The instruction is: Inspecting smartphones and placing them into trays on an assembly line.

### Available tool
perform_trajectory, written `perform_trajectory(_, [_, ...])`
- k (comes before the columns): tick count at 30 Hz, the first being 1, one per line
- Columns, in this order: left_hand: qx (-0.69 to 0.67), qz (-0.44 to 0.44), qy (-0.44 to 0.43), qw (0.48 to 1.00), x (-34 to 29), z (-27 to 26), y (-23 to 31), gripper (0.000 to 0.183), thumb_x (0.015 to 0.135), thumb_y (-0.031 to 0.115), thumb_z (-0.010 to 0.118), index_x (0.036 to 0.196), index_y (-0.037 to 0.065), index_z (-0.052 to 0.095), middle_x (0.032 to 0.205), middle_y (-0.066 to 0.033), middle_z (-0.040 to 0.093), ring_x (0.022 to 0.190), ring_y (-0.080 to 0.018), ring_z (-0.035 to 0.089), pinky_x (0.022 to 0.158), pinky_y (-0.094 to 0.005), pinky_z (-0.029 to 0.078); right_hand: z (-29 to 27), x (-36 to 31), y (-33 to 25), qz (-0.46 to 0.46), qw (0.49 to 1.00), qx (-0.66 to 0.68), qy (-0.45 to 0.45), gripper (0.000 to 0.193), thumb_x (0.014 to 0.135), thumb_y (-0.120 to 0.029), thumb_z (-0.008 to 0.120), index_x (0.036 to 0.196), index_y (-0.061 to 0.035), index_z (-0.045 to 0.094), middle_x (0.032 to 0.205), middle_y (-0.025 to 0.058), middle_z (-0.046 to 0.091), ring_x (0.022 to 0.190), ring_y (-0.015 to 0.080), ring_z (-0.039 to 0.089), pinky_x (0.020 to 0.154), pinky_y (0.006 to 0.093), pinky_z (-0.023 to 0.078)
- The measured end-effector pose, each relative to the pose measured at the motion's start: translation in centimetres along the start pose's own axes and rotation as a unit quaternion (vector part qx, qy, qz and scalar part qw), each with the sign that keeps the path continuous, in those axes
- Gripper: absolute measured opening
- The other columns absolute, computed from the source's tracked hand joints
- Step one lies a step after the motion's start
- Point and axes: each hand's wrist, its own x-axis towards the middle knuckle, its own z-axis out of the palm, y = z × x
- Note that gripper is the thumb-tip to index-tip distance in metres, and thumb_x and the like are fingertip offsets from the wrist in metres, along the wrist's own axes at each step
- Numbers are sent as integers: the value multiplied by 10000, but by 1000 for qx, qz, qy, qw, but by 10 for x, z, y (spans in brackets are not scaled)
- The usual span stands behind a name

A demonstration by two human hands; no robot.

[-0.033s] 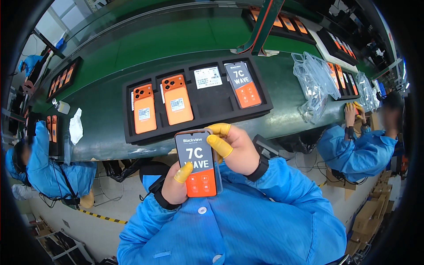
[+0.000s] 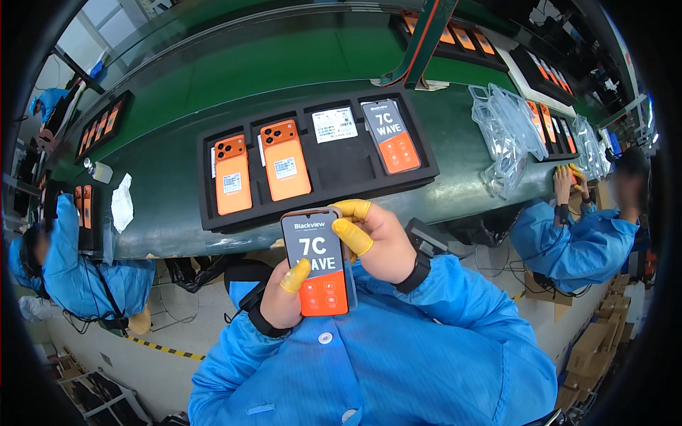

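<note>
In front of my chest, both hands hold a smartphone (image 2: pixel 325 287), screen side up under a grey and orange printed film. A clear case (image 2: pixel 352 287) shows along its right edge. My left hand (image 2: pixel 279 302) grips its lower left, thumb over the front. My right hand (image 2: pixel 383 245) pinches the upper right corner. Yellow finger cots cover the visible fingertips. Beyond lies a black foam tray (image 2: pixel 341 189). Two orange phones (image 2: pixel 232 167) lie back up in its left compartments. A white label (image 2: pixel 334 124) sits in the third, and a film-covered phone (image 2: pixel 391 142) fills the rightmost.
Clear plastic cases (image 2: pixel 506 135) are heaped right of the tray. A white cloth (image 2: pixel 122 204) and a small bottle (image 2: pixel 101 172) lie left. A green post (image 2: pixel 423 46) rises behind. Co-workers in blue sit at left (image 2: pixel 92 263) and right (image 2: pixel 575 245), with more phone trays (image 2: pixel 103 128) around.
</note>
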Motion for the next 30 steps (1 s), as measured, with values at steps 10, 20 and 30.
perform_trajectory(10, [-18,31,107,994,6,10,-1,522,1018,441,476,1311,10,502,1198,-119,632,1050,-213,650,928,-353,523,25,-4,43,-122,992,28,33,322,1007,-96,554,1302,26,511,1119,85,657,995,116,630,868,280,514])
perform_trajectory(20, [45,80,19,996,6,4,8,428,1038,321,503,1288,-21,564,1214,-90,644,1062,-154,628,939,-317,487,19,8,13,-55,987,145,44,270,1034,-141,517,1252,14,549,1091,55,661,967,105,631,859,273,524])
perform_trajectory(30, [57,154,102,981,12,-4,11,544,1019,467,467,1256,-20,519,1144,-148,654,1016,-230,670,901,-352,542,-4,-28,38,88,991,-21,-102,230,1039,-284,519,1085,-65,569,834,13,598,647,71,538,578,233,453])
